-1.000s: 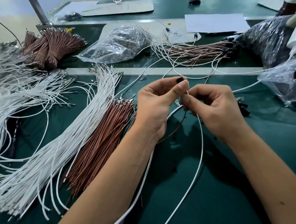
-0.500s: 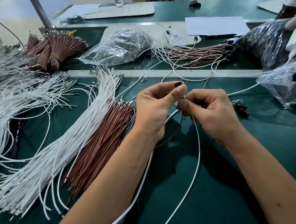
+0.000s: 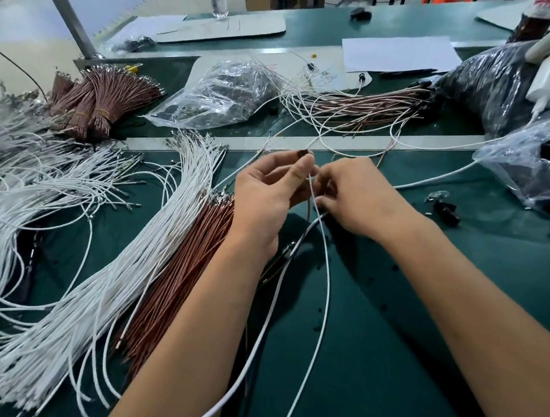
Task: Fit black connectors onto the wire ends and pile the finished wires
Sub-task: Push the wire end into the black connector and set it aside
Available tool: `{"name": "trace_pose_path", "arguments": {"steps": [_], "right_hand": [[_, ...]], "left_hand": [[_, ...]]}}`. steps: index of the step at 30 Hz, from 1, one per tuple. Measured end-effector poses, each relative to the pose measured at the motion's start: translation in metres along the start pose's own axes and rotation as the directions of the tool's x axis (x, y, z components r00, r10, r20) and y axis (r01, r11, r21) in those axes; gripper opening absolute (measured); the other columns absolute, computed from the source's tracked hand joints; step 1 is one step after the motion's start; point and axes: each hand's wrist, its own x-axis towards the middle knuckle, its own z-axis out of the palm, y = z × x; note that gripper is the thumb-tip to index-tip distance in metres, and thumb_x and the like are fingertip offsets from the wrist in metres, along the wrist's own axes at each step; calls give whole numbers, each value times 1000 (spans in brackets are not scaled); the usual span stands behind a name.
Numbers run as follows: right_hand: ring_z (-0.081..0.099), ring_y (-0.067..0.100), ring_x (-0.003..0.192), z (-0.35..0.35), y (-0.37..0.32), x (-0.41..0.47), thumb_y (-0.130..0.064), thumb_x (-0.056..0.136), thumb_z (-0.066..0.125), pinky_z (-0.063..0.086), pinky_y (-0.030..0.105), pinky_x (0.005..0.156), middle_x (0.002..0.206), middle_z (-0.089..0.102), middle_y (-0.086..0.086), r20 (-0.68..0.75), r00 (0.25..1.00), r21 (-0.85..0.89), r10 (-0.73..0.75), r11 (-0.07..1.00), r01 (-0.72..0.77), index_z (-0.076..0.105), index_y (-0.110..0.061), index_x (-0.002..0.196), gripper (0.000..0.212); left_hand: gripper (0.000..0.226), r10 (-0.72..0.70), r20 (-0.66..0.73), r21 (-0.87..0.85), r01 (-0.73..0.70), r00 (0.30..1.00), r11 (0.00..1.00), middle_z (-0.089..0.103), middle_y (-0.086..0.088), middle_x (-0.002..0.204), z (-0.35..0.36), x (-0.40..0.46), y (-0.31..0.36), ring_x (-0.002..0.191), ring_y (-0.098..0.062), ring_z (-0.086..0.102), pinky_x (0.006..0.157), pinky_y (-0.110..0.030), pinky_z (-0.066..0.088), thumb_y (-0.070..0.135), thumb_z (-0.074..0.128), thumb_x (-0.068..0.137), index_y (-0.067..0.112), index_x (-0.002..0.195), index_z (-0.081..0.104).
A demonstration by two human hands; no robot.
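Observation:
My left hand (image 3: 268, 194) pinches a small black connector (image 3: 305, 153) between thumb and forefinger above the green table. My right hand (image 3: 355, 196) is right beside it, fingers curled on a thin white wire (image 3: 326, 280) that loops down toward me; a brown wire (image 3: 308, 208) hangs between the two hands. The wire ends at the fingertips are hidden. To the left lie a long bundle of white wires (image 3: 120, 270) and a bundle of brown wires (image 3: 176, 276). A pile of white and brown wires with black ends (image 3: 360, 107) lies behind the hands.
Loose black connectors (image 3: 446, 211) lie to the right of my right hand. Clear plastic bags (image 3: 224, 97) and dark bags (image 3: 490, 81) sit at the back and right. Tied brown wire bundles (image 3: 99, 100) and tangled white wires (image 3: 18, 177) fill the left side.
Both hands stayed together at the same spot; the fingers shifted slightly along the wire and connector. The view tilted a little.

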Motion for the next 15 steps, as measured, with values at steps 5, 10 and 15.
{"name": "trace_pose_path", "arguments": {"steps": [5, 10, 15], "right_hand": [[66, 13, 77, -5, 10, -6, -17, 93, 73, 46, 19, 72, 80, 67, -3, -144, 990, 180, 2, 983, 24, 75, -16, 95, 3], [70, 13, 61, -5, 17, -34, -4, 92, 75, 60, 24, 65, 70, 72, 4, -360, 918, 778, 165, 596, 198, 77, -8, 93, 5], [65, 24, 52, -5, 15, -47, -24, 88, 82, 57, 33, 50, 70, 72, 6, -467, 875, 763, 127, 558, 326, 75, -10, 89, 15]], "left_hand": [[19, 111, 62, 233, -122, 992, 965, 77, -8, 81, -3, 2, -8, 72, -15, 71, 73, -24, 58, -5, 82, 76, 0, 93, 74], [24, 131, 168, 337, -182, 977, 924, 77, -6, 79, 0, 1, -11, 76, -19, 73, 81, -34, 62, -11, 82, 71, 11, 80, 75], [26, 134, 215, 343, -204, 967, 917, 77, -6, 82, -2, -1, -13, 77, -15, 72, 77, -28, 59, -11, 82, 71, 12, 82, 75]]}}
